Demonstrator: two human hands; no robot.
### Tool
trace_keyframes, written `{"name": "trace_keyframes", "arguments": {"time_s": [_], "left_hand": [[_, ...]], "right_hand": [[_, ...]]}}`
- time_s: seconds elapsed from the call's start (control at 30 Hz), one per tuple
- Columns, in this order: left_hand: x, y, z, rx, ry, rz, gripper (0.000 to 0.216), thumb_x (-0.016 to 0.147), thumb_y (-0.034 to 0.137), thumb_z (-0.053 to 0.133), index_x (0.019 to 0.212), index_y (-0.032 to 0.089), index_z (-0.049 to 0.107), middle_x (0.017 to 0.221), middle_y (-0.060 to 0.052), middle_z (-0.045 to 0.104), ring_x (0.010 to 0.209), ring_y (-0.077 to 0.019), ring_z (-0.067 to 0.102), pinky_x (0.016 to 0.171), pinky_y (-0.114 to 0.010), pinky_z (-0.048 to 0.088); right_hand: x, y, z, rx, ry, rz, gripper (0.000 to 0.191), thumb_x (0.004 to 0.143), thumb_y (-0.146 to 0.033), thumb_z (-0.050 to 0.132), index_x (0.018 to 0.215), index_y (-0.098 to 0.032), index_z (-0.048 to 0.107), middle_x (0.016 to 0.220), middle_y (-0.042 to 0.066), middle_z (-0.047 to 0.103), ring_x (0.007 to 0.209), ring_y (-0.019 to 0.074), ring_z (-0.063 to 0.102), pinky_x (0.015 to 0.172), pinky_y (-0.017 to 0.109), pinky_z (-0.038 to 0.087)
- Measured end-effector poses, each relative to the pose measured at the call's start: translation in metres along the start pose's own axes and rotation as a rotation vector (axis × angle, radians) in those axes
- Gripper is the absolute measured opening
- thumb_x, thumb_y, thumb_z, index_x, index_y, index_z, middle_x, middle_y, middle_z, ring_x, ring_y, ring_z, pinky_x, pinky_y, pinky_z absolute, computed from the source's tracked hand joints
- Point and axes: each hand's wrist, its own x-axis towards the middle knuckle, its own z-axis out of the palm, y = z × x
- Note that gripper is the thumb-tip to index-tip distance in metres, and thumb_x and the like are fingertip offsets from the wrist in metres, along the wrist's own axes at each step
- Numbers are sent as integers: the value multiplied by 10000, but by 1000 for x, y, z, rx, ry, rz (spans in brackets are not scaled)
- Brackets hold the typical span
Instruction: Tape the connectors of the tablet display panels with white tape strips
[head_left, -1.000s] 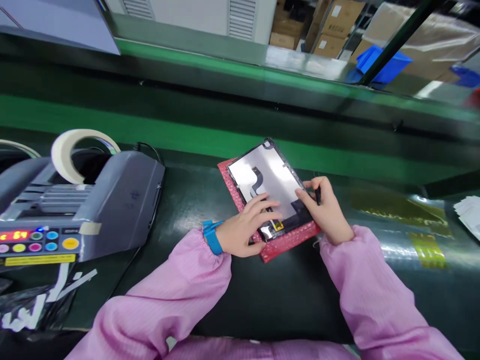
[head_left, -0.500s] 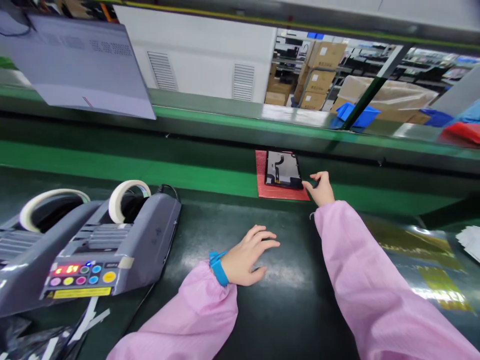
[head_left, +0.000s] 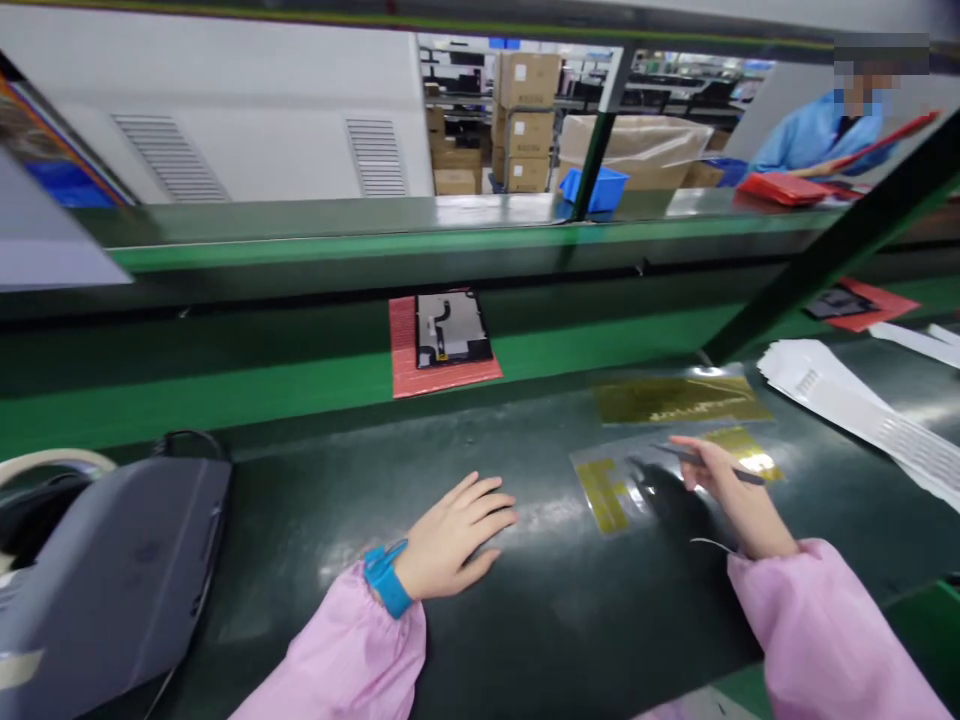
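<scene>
My left hand [head_left: 459,535], a blue band round its wrist, lies with fingers spread over the dark work mat [head_left: 525,620] and holds nothing. In my right hand [head_left: 731,495] are slim dark tweezers [head_left: 691,457], their thin tip pointing left. Beneath that hand lies a clear sheet with amber film pieces [head_left: 604,497]; the hand covers part of it. Just behind rests a longer amber film strip [head_left: 679,398]. Farther back, a flat display panel [head_left: 459,328] with a dark flex cable sits on a red bubble-wrap bag [head_left: 403,345], apart from both hands.
A grey tape dispenser [head_left: 150,560] stands at the left. White paper strips [head_left: 840,395] lie at the right, near a slanted green post [head_left: 817,260]. Another panel on a red bag [head_left: 892,298] is beyond. A person in blue [head_left: 799,135] works across the bench.
My right hand has moved from beside the display panel to the amber film at the right, where the tweezers now show in it. The view has swung right; my left hand stays spread.
</scene>
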Motion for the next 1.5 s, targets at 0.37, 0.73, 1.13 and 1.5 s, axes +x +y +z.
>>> {"name": "trace_keyframes", "arguments": {"time_s": [0.37,0.73,1.13,1.5], "left_hand": [[87,38,50,35,-91,87,523,977,402,530,1470,237,470,1567,-99,435,1499,-314,299,1236,-559,179],[88,38,49,33,-86,96,525,969,389,536,1470,242,477,1542,-105,468,1472,-317,347,1223,-552,203],[87,37,52,26,-85,102,535,963,393,548,1469,237,477,1542,-107,466,1479,-325,334,1223,-559,200],[64,38,45,-322,97,56,400,994,299,488,1370,186,565,1457,-139,550,1439,-255,418,1183,-412,362]], "right_hand": [[-42,0,17,-13,-103,90,448,804,-652,700,736,-227,574,616,16,641,504,148,562,517,287,469],[-33,-9,11,-22,-202,189,497,758,-688,716,733,-224,541,684,15,675,510,148,623,541,294,527],[-35,-3,16,74,-146,156,470,749,-628,767,689,-216,549,614,32,698,441,130,589,465,256,493],[-54,1,34,290,-85,136,456,768,-566,784,649,-231,499,545,-5,630,404,122,514,396,239,421]]}}
